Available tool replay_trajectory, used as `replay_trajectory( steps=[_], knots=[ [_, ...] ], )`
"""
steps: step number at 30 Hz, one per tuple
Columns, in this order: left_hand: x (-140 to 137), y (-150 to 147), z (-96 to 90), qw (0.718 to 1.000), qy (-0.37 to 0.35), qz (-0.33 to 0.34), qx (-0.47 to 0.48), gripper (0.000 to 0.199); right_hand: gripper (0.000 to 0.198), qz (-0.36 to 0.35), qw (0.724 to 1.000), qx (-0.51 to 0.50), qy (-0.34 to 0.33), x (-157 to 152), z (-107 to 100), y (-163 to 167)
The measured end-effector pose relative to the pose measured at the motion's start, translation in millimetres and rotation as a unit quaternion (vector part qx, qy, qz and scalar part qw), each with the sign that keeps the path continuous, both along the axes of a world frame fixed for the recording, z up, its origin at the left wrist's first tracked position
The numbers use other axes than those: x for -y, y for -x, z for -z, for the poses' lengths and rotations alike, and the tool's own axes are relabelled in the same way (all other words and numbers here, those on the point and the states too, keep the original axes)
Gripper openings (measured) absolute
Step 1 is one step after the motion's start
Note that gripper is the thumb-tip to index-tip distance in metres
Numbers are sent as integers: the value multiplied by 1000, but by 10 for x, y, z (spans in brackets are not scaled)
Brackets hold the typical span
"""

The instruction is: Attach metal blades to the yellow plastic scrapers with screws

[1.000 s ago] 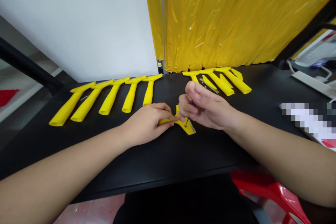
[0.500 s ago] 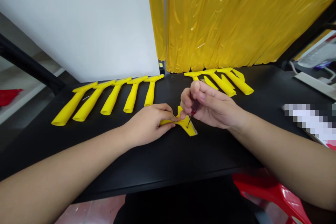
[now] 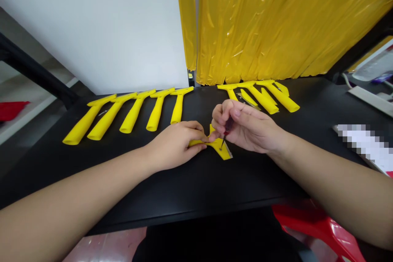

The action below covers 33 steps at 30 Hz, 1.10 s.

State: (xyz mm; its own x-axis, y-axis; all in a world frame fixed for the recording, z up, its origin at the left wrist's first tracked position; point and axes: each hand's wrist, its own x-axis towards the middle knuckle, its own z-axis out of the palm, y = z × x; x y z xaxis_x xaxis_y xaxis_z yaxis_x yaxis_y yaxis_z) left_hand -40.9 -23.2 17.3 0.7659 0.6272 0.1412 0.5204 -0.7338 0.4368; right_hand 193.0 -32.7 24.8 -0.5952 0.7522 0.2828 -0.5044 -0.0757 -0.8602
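A yellow scraper [image 3: 221, 150] lies on the black table, its wide head pointing right and a thin metal blade edge showing along it. My left hand [image 3: 181, 144] is closed around its handle, covering most of it. Above the head, my right hand [image 3: 242, 127] grips a small screwdriver [image 3: 225, 134] with a dark red handle. The shaft slants down, and its tip meets a screw on the near side of the scraper's head. My right fingers hide most of the screwdriver's handle.
Several yellow scraper bodies [image 3: 131, 115] lie in a row at the back left. More yellow scraper parts [image 3: 260, 97] lie at the back right. A white panel [image 3: 123, 28] and a yellow plastic curtain [image 3: 260, 24] rise behind the table [image 3: 172, 188]. Below right is a red stool [image 3: 325, 229].
The view has shifted slightly, moving things a little to the right. Both hands keep their holds, and the screwdriver tip remains at the screw.
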Motion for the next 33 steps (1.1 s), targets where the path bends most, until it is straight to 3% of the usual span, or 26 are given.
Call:
replay_trajectory(
  steps=[3,10,15,22,27,33],
  knots=[
    [3,-2,-12,1000,1,0,0,21,37,-27,999,17,-13,14,9,-2],
    [-3,1,-6,1000,-5,3,-7,20,24,-18,1000,-2,-8,15,10,7],
    [-3,0,-7,1000,-2,-1,-9,21,35,-33,999,0,-7,15,19,10],
    [-3,7,7,1000,-1,1,1,22,25,16,1000,-13,-7,12,52,32],
    [-4,5,-1,1000,0,1,-5,21,38,-17,1000,13,-18,10,47,25],
    [-10,8,11,1000,-11,9,-3,21,25,-9,1000,-5,-25,22,59,10]
  ],
)
